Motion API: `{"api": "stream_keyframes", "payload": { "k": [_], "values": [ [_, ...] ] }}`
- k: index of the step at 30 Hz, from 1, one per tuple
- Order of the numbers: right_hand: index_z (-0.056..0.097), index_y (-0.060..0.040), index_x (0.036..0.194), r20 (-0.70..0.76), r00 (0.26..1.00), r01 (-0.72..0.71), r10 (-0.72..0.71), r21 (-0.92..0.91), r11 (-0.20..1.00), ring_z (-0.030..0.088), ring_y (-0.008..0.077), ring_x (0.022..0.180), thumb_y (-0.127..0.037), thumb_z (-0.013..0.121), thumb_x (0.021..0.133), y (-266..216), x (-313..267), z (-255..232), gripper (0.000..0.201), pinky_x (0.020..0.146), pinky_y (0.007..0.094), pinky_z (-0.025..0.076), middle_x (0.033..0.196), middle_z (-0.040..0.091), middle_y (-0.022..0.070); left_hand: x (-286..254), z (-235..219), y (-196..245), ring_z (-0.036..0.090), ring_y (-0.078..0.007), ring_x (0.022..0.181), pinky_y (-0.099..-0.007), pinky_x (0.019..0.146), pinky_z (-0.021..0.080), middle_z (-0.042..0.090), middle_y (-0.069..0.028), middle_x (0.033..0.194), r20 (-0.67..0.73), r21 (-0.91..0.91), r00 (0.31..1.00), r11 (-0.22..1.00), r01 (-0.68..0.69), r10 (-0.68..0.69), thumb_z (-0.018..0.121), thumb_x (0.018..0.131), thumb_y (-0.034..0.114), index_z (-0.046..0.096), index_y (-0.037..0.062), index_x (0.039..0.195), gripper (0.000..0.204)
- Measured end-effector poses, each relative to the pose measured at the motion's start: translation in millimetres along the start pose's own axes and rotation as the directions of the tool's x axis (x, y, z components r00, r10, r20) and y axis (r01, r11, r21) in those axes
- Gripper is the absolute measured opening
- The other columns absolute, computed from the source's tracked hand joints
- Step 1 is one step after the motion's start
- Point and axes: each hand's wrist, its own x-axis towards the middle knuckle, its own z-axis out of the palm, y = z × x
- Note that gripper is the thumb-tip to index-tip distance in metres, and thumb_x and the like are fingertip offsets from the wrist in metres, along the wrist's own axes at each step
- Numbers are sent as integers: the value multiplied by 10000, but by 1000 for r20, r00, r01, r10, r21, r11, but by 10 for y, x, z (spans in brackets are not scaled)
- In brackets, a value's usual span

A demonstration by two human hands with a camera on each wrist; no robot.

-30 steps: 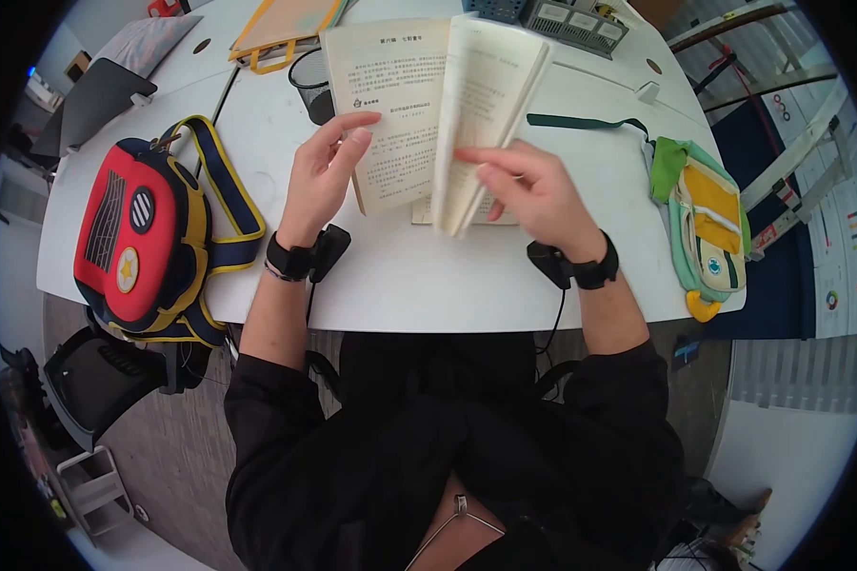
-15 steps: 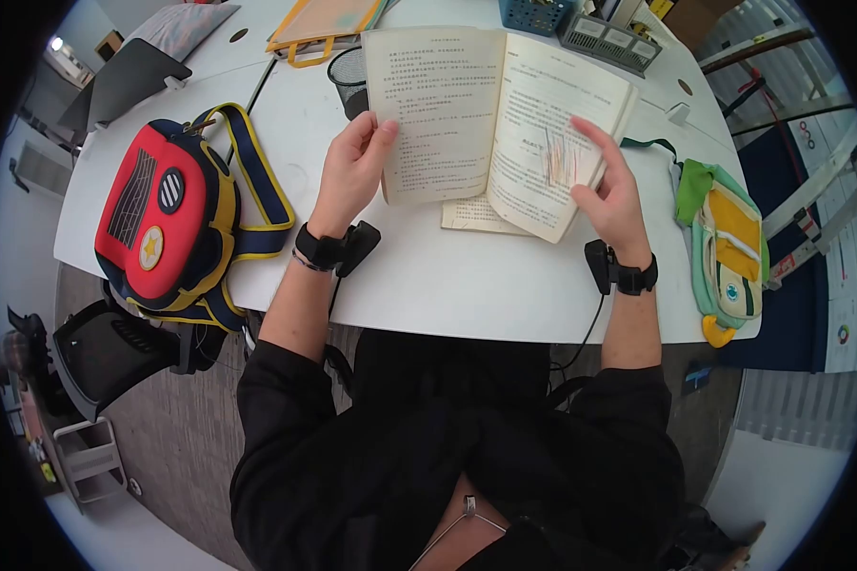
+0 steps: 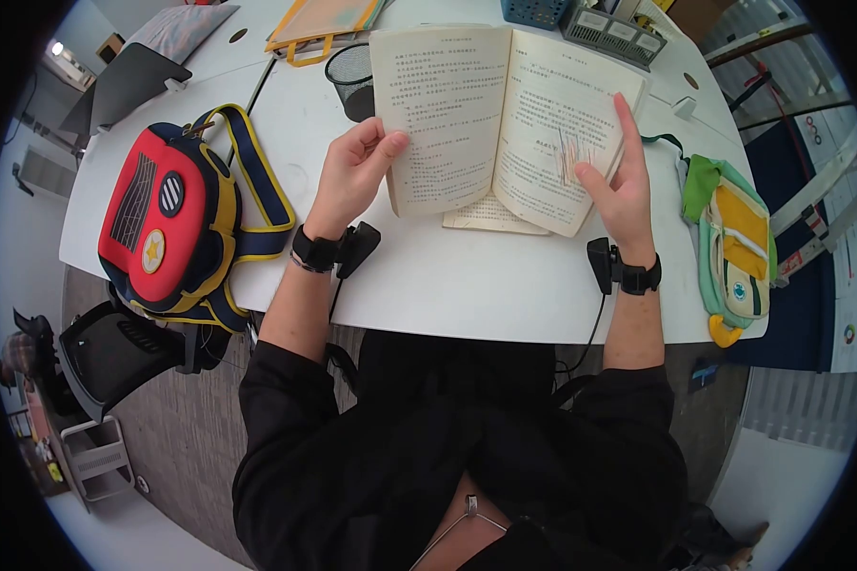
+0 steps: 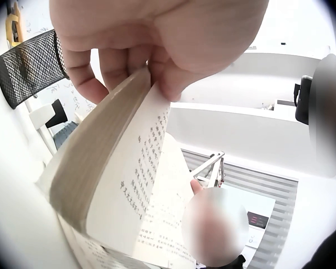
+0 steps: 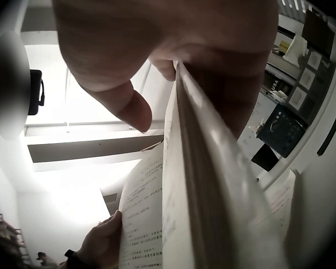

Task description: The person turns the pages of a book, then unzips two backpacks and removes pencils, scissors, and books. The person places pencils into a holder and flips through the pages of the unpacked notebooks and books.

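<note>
An open paperback book [image 3: 445,124] with printed pages is held up over the white table. At its left edge my left hand [image 3: 357,176] grips it, thumb on the page and fingers behind, as the left wrist view also shows. My right hand [image 3: 625,195] holds the right edge between thumb and fingers, with the index finger pointing upward. In the right wrist view the thumb [image 5: 135,112] stands a little off the page. Coloured scribble lines [image 3: 575,157] mark the right page. Beneath the raised book lies another printed book [image 3: 490,217], mostly hidden.
A red car-shaped backpack [image 3: 157,214] stands at the left, a green and yellow bag [image 3: 733,249] at the right. Behind the book are a mesh pen holder [image 3: 350,81], a blue basket [image 3: 533,11] and a grey organizer [image 3: 611,36]. A dark laptop [image 3: 129,86] sits far left.
My right hand turned a bundle of pages, and the book now lies open at another spread with scribbles. The right hand moved from mid-page to the right edge; the left kept its edge.
</note>
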Motion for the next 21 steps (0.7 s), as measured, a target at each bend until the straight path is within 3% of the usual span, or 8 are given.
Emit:
{"api": "stream_keyframes", "payload": {
  "k": [4,9,16,21],
  "values": [
    [172,-63,1512,-92,995,43,-45,-23,999,484,236,1244,19,599,833,-37,21,1,806,1030,338,413,1408,416,183,-16,-6,12,533,-41,789,-196,710,439,636,2,869,72,-43,997,999,-18,21,589,970,230,612,-5,922,240],
    [170,-89,1515,-195,981,-38,16,-107,994,583,227,1118,36,613,849,-160,43,-70,810,880,309,529,1350,479,173,-30,9,35,528,-41,795,-199,722,432,624,11,862,107,-76,994,997,2,6,594,967,226,608,1,906,234],
    [216,-77,1501,-214,977,-40,-9,-223,974,585,226,1118,27,624,846,-116,30,-69,779,871,309,539,1335,490,181,-31,18,37,519,-42,799,-214,728,432,616,16,859,104,-73,995,997,6,2,590,969,229,610,-4,912,241],
    [295,-60,1450,-263,965,-59,-4,-231,971,637,214,1023,4,651,838,-148,18,-54,711,802,280,558,1292,524,179,-32,1,12,515,-44,800,-214,731,431,615,16,864,120,-65,993,998,5,3,592,968,235,618,-8,933,246]
  ]
}}
